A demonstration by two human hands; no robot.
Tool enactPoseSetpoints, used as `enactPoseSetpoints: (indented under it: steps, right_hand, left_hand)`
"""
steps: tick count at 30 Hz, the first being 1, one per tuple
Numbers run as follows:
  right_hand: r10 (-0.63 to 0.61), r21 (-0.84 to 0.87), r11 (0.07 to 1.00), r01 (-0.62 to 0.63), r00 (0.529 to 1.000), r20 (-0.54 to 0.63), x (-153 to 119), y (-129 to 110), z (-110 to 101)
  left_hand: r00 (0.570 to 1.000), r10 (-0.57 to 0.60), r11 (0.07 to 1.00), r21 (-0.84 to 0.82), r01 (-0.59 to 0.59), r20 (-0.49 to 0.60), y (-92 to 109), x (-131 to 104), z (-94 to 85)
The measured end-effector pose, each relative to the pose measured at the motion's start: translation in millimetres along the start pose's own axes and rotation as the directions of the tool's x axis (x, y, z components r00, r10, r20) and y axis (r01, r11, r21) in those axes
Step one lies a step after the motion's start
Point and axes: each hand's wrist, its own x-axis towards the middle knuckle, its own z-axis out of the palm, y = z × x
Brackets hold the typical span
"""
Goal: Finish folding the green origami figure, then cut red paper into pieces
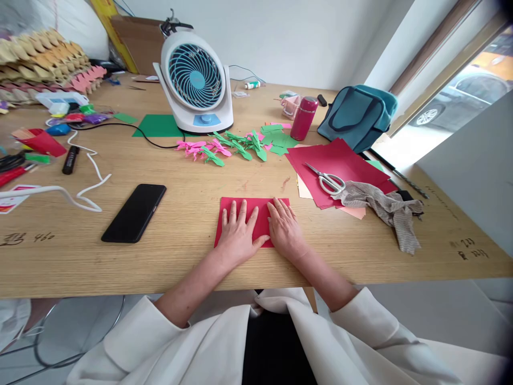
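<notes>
A red sheet of paper (pixel 261 214) lies flat on the wooden table near its front edge, partly covered by both hands. My left hand (pixel 237 232) rests on its left half with the fingers spread. On the right half lies my right hand (pixel 285 227), palm down, fingers stretched out and fairly close together. Neither hand grips anything. To the right is a stack of larger red paper (pixel 348 166), with white-handled scissors (pixel 329 181) on top. Pink and green paper cutouts (pixel 224 145) lie beyond the red sheet.
A black phone (pixel 134 214) lies to the left. Behind stands a white fan (pixel 197 80) on green paper (pixel 154 126). A red flask (pixel 303 118), a teal bag (pixel 356 117) and a crumpled cloth (pixel 385 206) are on the right. A white cord (pixel 90 182) crosses the left side.
</notes>
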Motion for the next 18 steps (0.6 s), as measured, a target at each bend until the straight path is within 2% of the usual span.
enactPoseSetpoints:
  steps: [7, 18]
  right_hand:
    - [-0.013, -0.002, 1.000, 0.013, 0.999, -0.040, -3, 7, 0]
    - [0.084, -0.085, 0.993, -0.083, 0.996, 0.009, -14, 20, -14]
  left_hand:
    - [0.998, 0.044, 0.999, 0.004, -0.044, 0.034, -9, -4, -1.7]
    - [0.997, -0.001, 0.997, 0.071, -0.005, 0.079, -48, -37, -14.9]
